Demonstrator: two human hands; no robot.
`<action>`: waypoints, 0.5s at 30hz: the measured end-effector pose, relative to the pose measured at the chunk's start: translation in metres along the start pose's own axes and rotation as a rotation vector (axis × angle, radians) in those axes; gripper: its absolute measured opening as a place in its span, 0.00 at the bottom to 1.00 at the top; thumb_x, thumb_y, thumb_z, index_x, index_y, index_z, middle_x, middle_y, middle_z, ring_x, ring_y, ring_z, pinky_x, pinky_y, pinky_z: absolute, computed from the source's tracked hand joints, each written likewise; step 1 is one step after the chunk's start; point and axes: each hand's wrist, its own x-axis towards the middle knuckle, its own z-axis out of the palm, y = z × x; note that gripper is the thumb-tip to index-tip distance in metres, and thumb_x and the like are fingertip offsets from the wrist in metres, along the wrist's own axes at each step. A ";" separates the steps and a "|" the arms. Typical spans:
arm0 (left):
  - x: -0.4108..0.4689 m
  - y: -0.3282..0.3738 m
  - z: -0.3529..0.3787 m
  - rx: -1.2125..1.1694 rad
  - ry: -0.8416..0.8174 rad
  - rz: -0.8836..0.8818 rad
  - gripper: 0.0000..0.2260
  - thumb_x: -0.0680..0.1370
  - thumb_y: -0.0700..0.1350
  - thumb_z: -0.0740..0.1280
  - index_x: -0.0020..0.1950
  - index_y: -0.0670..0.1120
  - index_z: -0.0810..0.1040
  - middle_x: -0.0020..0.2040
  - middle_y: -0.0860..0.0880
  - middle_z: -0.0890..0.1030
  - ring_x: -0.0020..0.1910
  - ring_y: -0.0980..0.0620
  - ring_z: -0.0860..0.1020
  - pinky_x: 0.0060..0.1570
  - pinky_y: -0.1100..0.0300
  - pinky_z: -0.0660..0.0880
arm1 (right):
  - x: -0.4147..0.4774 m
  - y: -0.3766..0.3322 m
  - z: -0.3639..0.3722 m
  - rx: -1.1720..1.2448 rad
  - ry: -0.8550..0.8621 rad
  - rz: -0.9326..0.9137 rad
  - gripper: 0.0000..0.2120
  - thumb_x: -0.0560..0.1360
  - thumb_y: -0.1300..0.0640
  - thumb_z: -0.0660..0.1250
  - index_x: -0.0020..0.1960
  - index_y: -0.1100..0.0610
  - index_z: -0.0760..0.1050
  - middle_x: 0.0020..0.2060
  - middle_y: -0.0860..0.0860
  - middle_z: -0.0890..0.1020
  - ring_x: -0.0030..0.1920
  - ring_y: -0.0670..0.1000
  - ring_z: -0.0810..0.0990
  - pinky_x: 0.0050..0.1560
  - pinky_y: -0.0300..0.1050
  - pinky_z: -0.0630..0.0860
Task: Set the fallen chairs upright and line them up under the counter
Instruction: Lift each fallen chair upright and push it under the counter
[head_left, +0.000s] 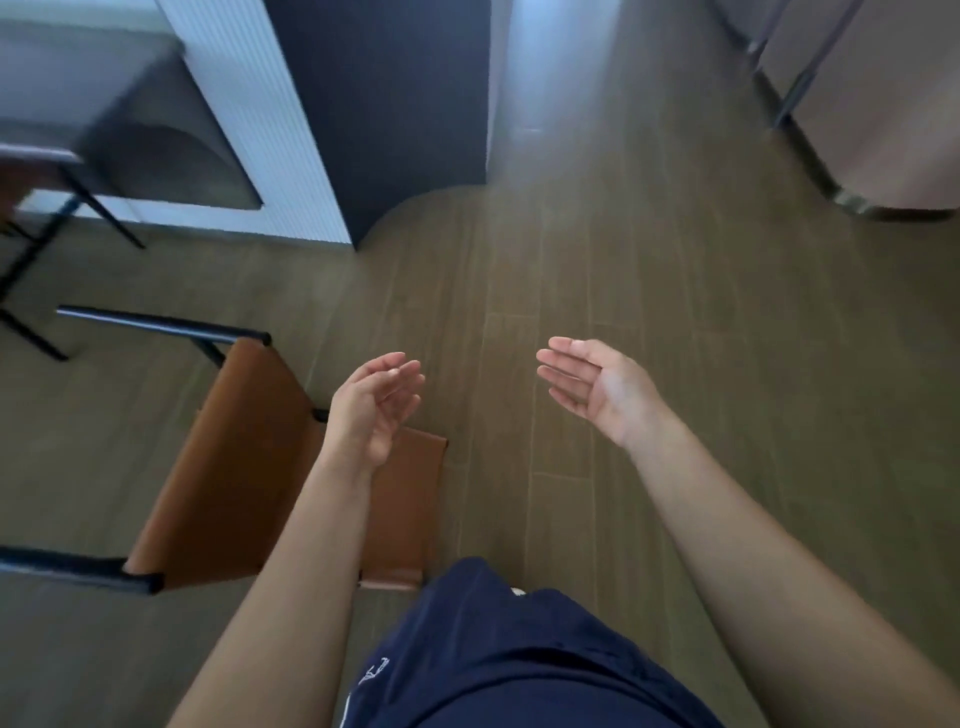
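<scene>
Chair (234, 467) lies toppled at lower left of frame; our left grip (370, 410) and right grip (602, 389) hover above the floor (623, 260), fingers loose, holding nothing.

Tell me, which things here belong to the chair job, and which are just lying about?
For the job:
- brown chair, lying tipped over on the floor
- second chair, blurred, by the counter
- counter
- left hand and right hand, both open and empty

Just there:
- pink cabinet, far right
- navy shorts
</scene>
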 end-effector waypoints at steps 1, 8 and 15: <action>-0.001 0.001 -0.005 -0.019 0.036 -0.001 0.10 0.78 0.34 0.60 0.51 0.44 0.78 0.48 0.46 0.84 0.48 0.49 0.82 0.55 0.54 0.76 | 0.007 0.000 0.007 -0.020 -0.030 0.004 0.11 0.78 0.55 0.63 0.53 0.56 0.82 0.51 0.53 0.86 0.51 0.51 0.85 0.54 0.48 0.78; 0.007 0.019 -0.041 -0.063 0.191 0.052 0.10 0.77 0.33 0.61 0.50 0.44 0.80 0.46 0.45 0.85 0.49 0.47 0.83 0.51 0.55 0.78 | 0.053 0.000 0.070 -0.083 -0.191 0.066 0.12 0.78 0.55 0.61 0.55 0.56 0.81 0.51 0.53 0.86 0.51 0.51 0.85 0.50 0.47 0.78; 0.015 0.040 -0.060 -0.115 0.317 0.114 0.10 0.78 0.34 0.62 0.53 0.43 0.80 0.51 0.43 0.85 0.53 0.45 0.83 0.57 0.51 0.77 | 0.088 0.001 0.123 -0.130 -0.316 0.122 0.13 0.79 0.56 0.60 0.57 0.57 0.81 0.52 0.53 0.86 0.53 0.52 0.85 0.48 0.47 0.79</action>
